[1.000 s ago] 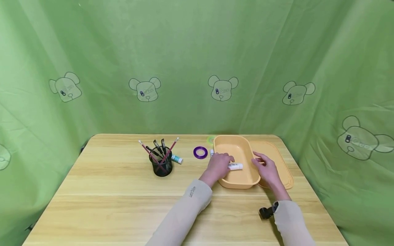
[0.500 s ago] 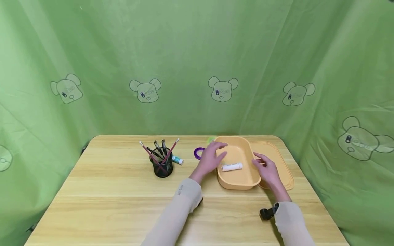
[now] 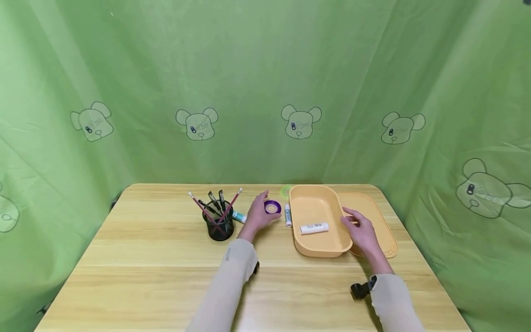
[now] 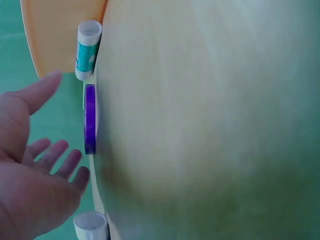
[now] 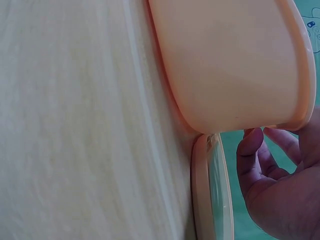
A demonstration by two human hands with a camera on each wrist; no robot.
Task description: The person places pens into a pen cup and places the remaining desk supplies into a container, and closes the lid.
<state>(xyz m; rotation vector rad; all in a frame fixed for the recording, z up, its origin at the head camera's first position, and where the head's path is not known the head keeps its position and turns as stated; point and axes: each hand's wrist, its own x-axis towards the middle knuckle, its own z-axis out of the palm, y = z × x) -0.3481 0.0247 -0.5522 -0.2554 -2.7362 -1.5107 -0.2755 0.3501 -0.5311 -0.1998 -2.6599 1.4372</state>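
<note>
My left hand [image 3: 258, 213] reaches over the table with thumb and fingers spread around a purple roll of tape [image 3: 272, 207]. The left wrist view shows a gap between the fingertips and the purple roll [image 4: 90, 119]. A glue stick [image 3: 288, 216] lies between this roll and a light orange plastic box [image 3: 317, 252]; another glue stick [image 3: 314, 228] lies inside the box. My right hand [image 3: 360, 229] holds the box's right rim, its bent fingers against the outer wall [image 5: 230, 100] in the right wrist view.
Left of the tape stands a black mesh pen holder [image 3: 220, 228] with pens and pencils. A teal-labelled glue stick [image 3: 239, 216] lies beside it. A pale green roll of tape [image 3: 285, 191] is at the back, and the flat orange lid [image 3: 379, 226] lies partly under the box.
My left hand has let go of the white glue stick inside the box and moved left out of it to the purple tape. My right hand stays at the rim.
</note>
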